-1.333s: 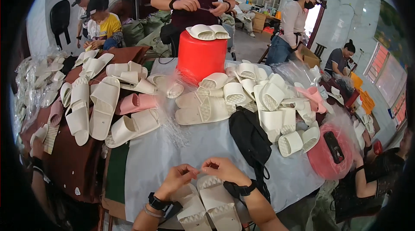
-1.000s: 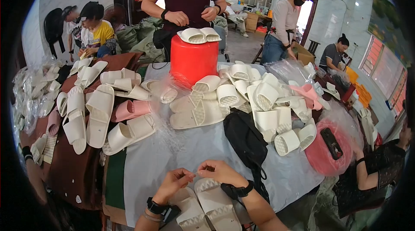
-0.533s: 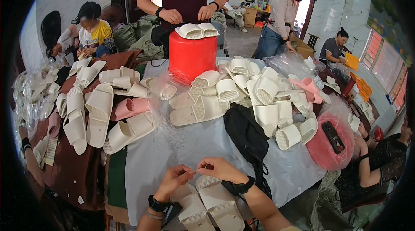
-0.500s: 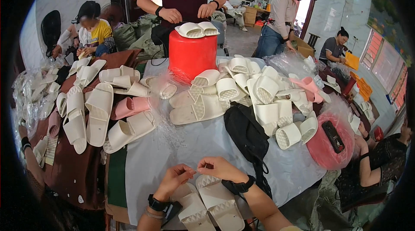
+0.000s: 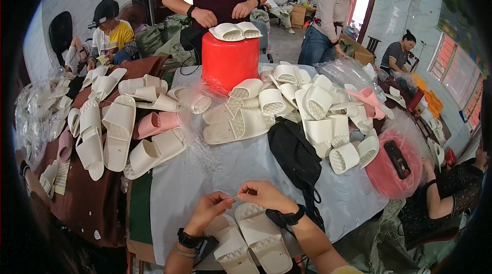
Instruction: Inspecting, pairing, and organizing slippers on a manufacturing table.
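Note:
A pair of cream slippers lies side by side at the table's near edge, the left slipper (image 5: 229, 243) and the right slipper (image 5: 266, 246) pointing away from me. Above their toe ends my left hand (image 5: 210, 209) is closed in a pinch. Close by, my right hand (image 5: 265, 195) pinches too, thumb against forefinger. The fingertips of both hands nearly meet. Something very small and pale may be between them, too fine to name. Both hands are raised off the slippers, and each wrist wears a black band.
Ahead lie a black bag (image 5: 293, 152), a heap of cream slippers (image 5: 241, 125) and a red bucket (image 5: 230, 64) with two slippers on top. More slippers and pink ones (image 5: 156, 124) sit left. A red plastic-wrapped bundle (image 5: 390, 166) stands right. Several co-workers surround the tables.
My hands remain pinched near each other, the right shifting slightly right and up. The view has shifted a little. At the back right, the standing person's arm has moved.

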Available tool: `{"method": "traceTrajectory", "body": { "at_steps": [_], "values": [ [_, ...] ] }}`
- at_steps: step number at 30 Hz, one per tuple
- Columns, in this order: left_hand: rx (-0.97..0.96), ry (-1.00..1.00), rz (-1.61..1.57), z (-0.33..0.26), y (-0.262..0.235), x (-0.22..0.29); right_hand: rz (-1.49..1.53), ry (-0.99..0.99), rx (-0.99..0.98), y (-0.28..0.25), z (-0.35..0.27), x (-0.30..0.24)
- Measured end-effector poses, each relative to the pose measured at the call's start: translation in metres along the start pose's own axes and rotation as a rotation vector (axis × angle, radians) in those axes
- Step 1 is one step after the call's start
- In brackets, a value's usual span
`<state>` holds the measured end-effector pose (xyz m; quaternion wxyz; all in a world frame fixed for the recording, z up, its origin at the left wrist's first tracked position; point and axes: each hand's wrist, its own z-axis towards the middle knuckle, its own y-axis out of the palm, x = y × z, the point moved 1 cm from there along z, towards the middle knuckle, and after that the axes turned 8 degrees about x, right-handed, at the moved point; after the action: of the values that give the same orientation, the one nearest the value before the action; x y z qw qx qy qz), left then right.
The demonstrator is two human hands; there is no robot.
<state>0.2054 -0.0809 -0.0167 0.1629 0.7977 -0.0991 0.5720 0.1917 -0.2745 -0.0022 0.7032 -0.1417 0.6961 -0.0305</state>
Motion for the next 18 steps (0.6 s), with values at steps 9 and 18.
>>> {"method": "traceTrajectory", "body": {
  "at_steps": [9, 18],
  "values": [
    [-0.003, -0.016, 0.008, 0.002, -0.0015, -0.0015, 0.071, 0.062, 0.019, -0.0001, -0.0008, -0.0013],
    [-0.004, -0.032, 0.027, 0.0004, -0.0003, 0.0023, 0.079, 0.008, 0.064, -0.0042, 0.0007, 0.0052]
  ]
}}
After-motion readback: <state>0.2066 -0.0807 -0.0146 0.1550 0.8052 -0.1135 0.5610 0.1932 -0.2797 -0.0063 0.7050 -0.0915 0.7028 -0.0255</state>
